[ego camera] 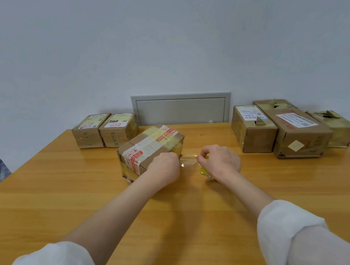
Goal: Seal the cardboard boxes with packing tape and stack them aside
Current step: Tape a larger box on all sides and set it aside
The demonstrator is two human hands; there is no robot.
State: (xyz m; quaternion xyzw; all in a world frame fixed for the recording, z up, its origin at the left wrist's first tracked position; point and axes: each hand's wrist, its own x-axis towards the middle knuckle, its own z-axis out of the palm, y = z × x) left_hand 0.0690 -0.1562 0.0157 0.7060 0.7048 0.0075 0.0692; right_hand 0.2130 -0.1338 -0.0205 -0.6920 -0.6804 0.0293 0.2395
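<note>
Plain wall, wooden desk [91, 199]. The box [154, 145] sits under the left hand [164, 168], which steadies it; its fingers are hidden, so can't tell the grip. Right hand [219, 160] pinches the tape roll [204, 171], holding a clear strip [189, 161] taut between both hands, probably so it lays flat.

Nothing can be read. The centre box [144, 148] carries printed tape [164, 136] with red blocks and characters, all blurred. At 10 o'clock, the left small box [88, 135] has a QR label [88, 124] and the right small box [115, 137] has a red-stamped label [116, 124], both illegible. At 1 o'clock, the square box [257, 137] has a barcode label [250, 113] and the long box [300, 137] has a shipping label [296, 119], print too small.
</note>
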